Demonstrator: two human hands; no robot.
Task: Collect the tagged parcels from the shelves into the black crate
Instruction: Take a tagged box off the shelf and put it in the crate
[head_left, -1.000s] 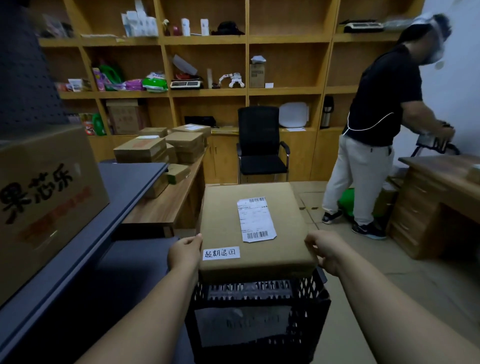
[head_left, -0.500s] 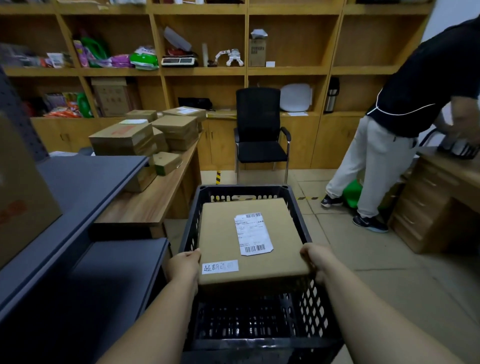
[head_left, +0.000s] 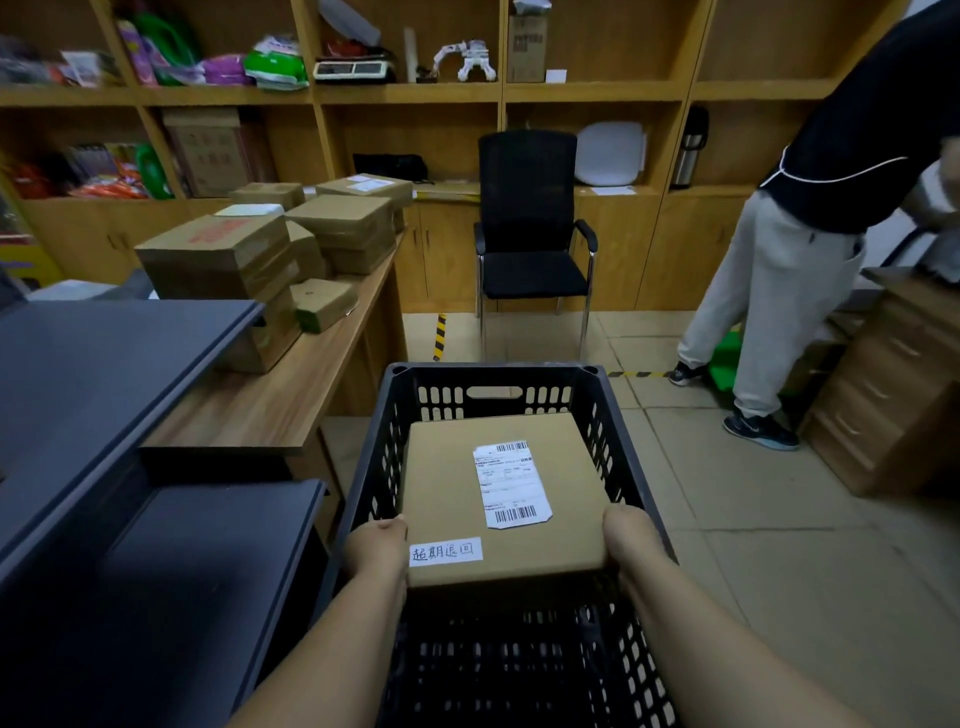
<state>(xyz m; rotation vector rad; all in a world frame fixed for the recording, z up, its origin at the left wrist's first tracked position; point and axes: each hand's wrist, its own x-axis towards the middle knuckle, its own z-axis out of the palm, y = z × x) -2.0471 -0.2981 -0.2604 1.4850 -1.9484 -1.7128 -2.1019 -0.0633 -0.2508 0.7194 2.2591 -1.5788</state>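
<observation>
Parcel (head_left: 498, 493) inside black crate (head_left: 395, 415) — left hand (head_left: 376, 545), right hand (head_left: 626, 535) gripping sides

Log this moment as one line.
step: lowering parcel | holders: left hand, right hand | target: black crate | released: no

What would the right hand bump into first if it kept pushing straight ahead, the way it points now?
Probably the black crate: the right hand grips the parcel at its right side, pointing along the crate's right wall toward the far end. Depth is uncertain.
</observation>
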